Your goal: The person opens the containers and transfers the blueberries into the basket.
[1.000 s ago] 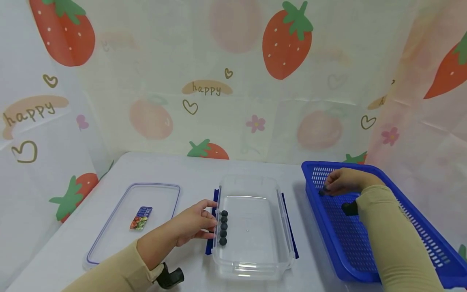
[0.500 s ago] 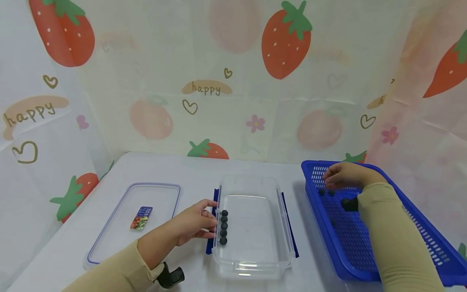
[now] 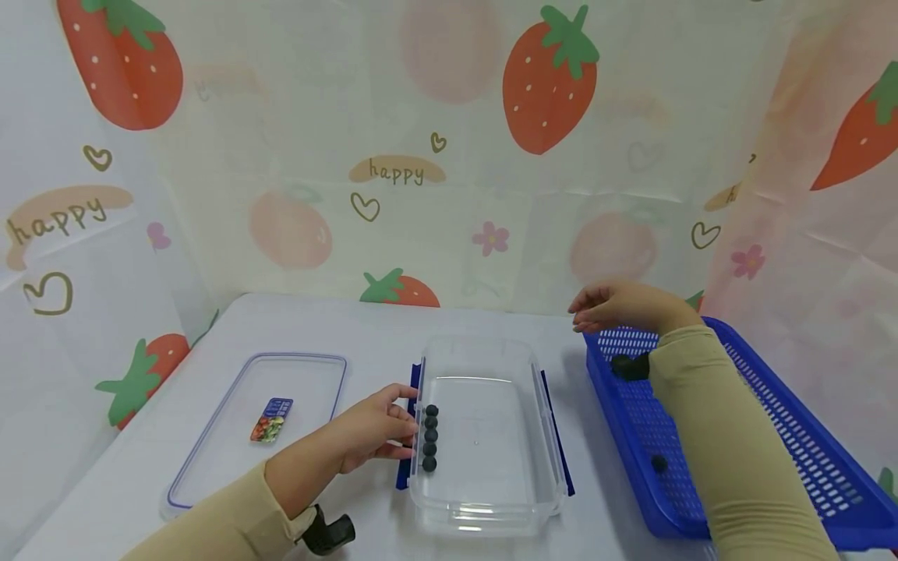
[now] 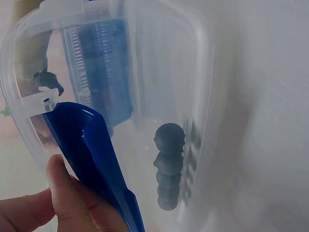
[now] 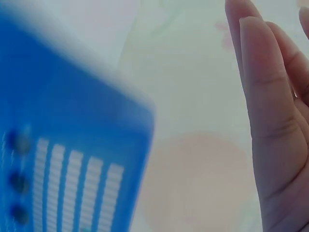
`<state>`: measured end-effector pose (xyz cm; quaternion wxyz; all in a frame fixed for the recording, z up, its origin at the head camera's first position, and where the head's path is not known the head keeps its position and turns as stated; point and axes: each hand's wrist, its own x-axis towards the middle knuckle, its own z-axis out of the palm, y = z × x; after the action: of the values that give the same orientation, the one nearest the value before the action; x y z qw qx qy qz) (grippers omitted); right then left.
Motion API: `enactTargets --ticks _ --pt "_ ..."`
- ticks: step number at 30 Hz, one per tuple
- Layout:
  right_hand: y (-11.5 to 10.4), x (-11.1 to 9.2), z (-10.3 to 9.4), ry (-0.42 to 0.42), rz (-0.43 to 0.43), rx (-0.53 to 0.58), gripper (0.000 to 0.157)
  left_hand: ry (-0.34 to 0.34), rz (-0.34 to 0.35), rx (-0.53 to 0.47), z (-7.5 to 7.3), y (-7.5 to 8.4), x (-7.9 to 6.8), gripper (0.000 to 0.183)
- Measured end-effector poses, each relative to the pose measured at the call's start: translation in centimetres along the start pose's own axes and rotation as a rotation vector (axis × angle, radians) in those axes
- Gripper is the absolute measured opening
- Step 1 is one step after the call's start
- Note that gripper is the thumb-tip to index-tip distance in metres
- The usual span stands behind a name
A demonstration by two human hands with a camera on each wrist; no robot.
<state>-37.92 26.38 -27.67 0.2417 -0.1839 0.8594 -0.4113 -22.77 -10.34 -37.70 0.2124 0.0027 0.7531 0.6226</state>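
Note:
A clear plastic box [image 3: 484, 436] stands open-topped on the table, a dark blue latch flap hanging from each long side. Several small dark, berry-like balls [image 3: 431, 436] line its left wall in one row. My left hand [image 3: 379, 427] touches that side, its loosely bent fingers against the blue latch flap [image 4: 101, 150]. Over the far left corner of the blue basket [image 3: 620, 444] hovers my right hand [image 3: 617, 305]. Its thumb and fingers lie close together, with no ball visible between them. One dark ball [image 3: 659, 463] lies in the basket; more balls [image 5: 20, 183] appear blurred in the right wrist view.
A clear lid [image 3: 210, 444] with a purple-blue rim lies left of the box, a small printed card [image 3: 271, 419] on it. White cloth covers the table [image 3: 379, 335]. Strawberry-printed curtains [image 3: 316, 140] enclose the back and sides.
My right hand let go of a ball inside the basket, then rose and moved left to above the basket's far corner. My left hand and the row of balls stayed put.

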Motion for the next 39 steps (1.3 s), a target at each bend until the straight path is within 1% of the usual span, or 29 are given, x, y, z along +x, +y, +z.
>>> enactTargets --ticks 2,5,12,17,23,27,30,33,39 --pt "-1.0 0.8 0.9 -0.004 -0.009 -0.038 0.031 0.0 0.001 0.002 0.0 0.0 0.0 0.053" --pt "-2.2 2.1 2.5 -0.028 -0.029 -0.064 0.028 0.004 -0.003 0.007 0.0 0.0 0.0 0.053" --pt "-4.3 5.0 6.4 -0.14 -0.071 0.004 0.023 -0.003 0.004 0.003 0.1 -0.1 0.0 0.052" --pt "-5.2 6.7 9.6 -0.187 -0.067 0.001 0.025 0.006 0.005 -0.004 0.3 0.1 0.0 0.051" --pt "-5.4 8.7 13.0 -0.235 -0.005 0.007 0.023 0.012 -0.012 0.0 0.4 0.3 -0.1 0.051" --pt "-5.2 9.7 14.5 -0.262 0.016 0.019 0.029 0.015 -0.021 0.001 0.4 0.3 0.0 0.051" --pt "-4.7 10.3 15.5 -0.288 0.034 0.008 0.025 0.012 -0.021 0.001 0.4 0.3 0.1 0.052" --pt "-4.3 10.6 16.4 -0.31 0.061 -0.025 0.02 0.011 -0.019 -0.004 0.4 0.3 0.0 0.052" --pt "-3.4 11.4 18.0 -0.334 0.11 -0.153 0.01 0.013 -0.009 -0.01 0.5 0.3 0.0 0.051"
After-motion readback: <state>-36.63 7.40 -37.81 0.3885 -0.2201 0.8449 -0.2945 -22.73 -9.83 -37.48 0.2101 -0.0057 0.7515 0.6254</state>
